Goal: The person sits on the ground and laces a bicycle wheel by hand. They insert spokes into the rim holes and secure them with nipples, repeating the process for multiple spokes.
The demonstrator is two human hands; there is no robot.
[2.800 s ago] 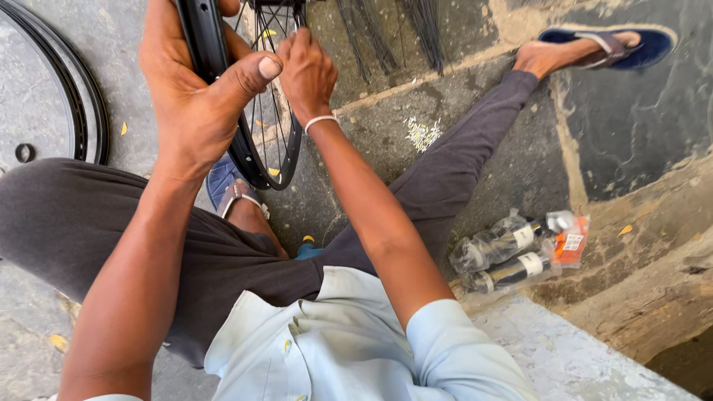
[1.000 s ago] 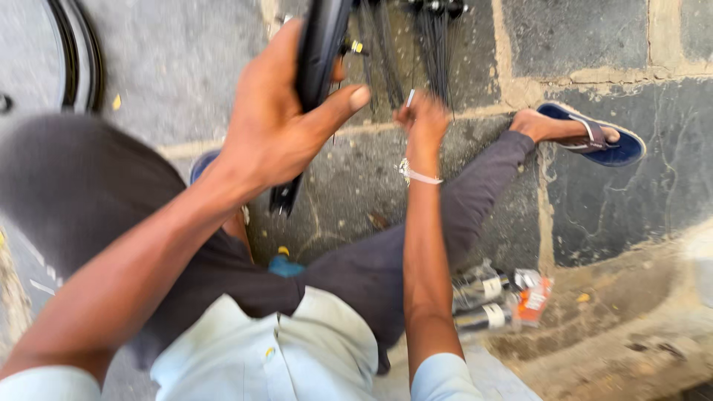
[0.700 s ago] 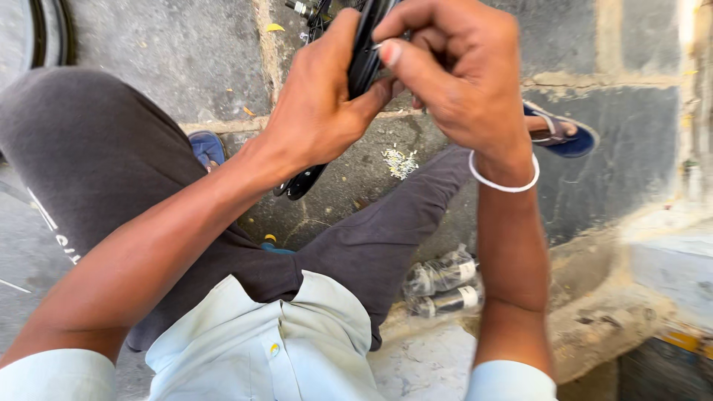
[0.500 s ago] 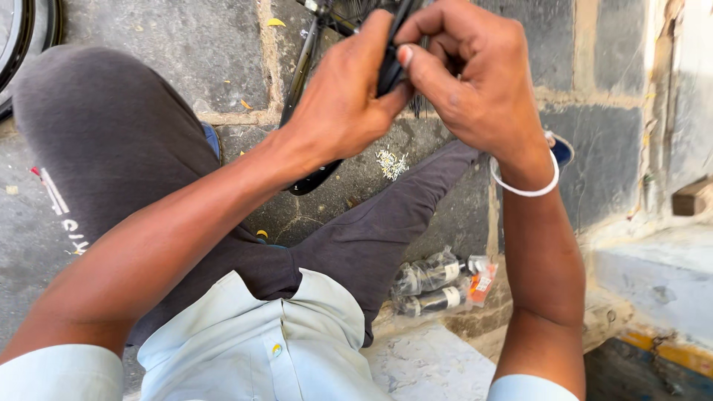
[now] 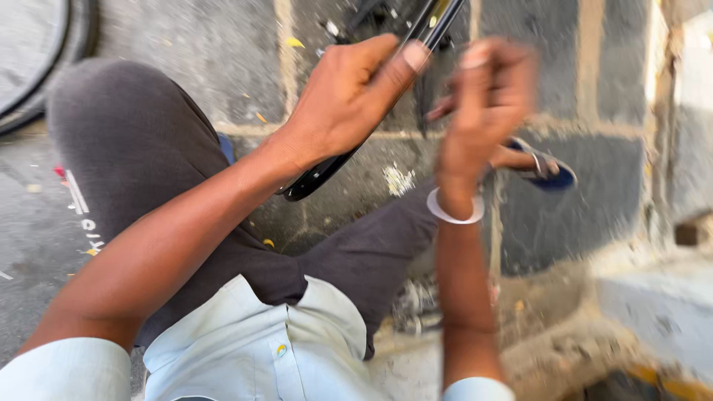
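Left hand (image 5: 349, 104) fingers clamped around black bicycle rim (image 5: 327, 165), right hand (image 5: 483, 111) blurred just beside it, grip not discernible, blue sandal (image 5: 546, 169) on stone floor (image 5: 186, 44).

left hand (image 5: 349, 96): our fingers curled tight, thumb pressed forward, forearm stretched out | right hand (image 5: 483, 104): we hold it raised, blurred, fingers loosely bent, wrist upright

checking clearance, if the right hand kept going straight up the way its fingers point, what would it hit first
Probably the black wheel rim gripped by the left hand, just above and left of the right hand. Motion blur hides depth, so the hand could pass beside it.
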